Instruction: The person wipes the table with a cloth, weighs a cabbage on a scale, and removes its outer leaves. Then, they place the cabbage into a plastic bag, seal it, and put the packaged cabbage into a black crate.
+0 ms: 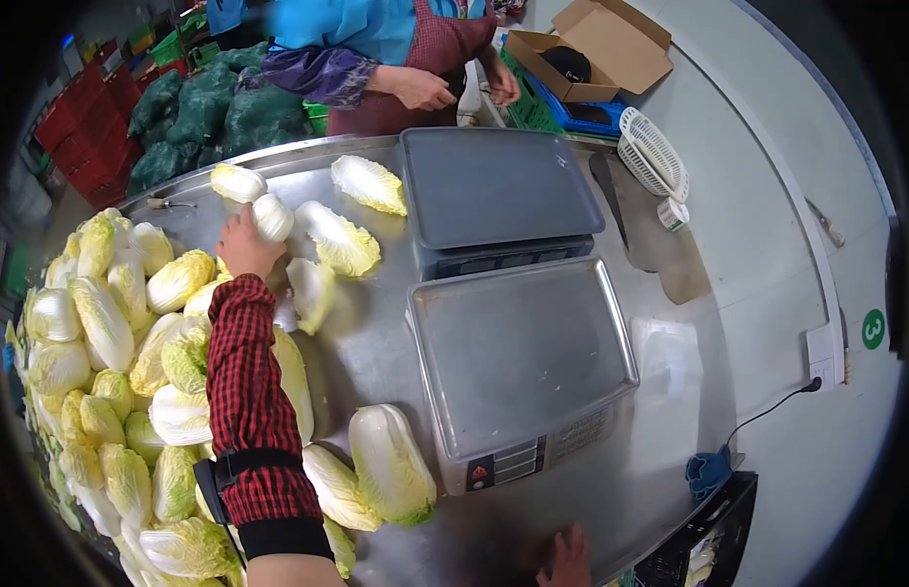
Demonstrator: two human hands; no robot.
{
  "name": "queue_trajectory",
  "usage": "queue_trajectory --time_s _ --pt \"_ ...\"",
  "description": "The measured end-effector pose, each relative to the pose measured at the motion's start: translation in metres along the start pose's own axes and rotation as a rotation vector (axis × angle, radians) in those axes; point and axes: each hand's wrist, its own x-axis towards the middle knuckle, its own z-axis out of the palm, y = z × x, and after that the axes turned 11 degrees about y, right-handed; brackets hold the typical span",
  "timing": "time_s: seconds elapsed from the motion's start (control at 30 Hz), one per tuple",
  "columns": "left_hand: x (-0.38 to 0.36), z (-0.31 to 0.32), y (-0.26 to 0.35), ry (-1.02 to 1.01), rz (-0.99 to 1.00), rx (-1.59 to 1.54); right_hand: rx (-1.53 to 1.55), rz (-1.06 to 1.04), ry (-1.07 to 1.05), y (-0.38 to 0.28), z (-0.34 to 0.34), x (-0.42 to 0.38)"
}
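My left hand [249, 245] reaches to the far left of the metal table and grips a small napa cabbage [273, 218]. Just beyond it lies another napa cabbage [237, 183]. Loose cabbage leaves [339, 240] are scattered to the right of that hand. Under and beside my left forearm spreads a large pile of napa cabbages [107, 323]. My right hand [569, 560] is at the bottom edge, partly cut off, with its fingers apart and nothing visible in them. The nearest thing to it is a scale with a metal tray [523, 352].
A second scale with a grey top [499, 186] stands behind the first. A knife [609, 196] and a white basket [653, 154] lie at the right. Across the table stands a co-worker in a red apron [445, 49]. A cardboard box [591, 59] sits on crates.
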Motion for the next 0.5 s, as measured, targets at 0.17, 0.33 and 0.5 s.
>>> queue_trajectory --time_s 0.17,0.33,0.5 --pt "0.027 -0.054 0.017 -0.238 -0.45 -1.172 0.026 -0.039 0.044 0.012 0.011 -0.006" --pt "-0.025 -0.155 0.08 -0.638 -0.646 -1.998 -0.058 -0.067 0.056 0.009 0.004 -0.006" --pt "-0.132 -0.19 0.19 -1.093 -0.769 -2.018 -0.112 -0.115 0.075 0.017 0.005 -0.005"
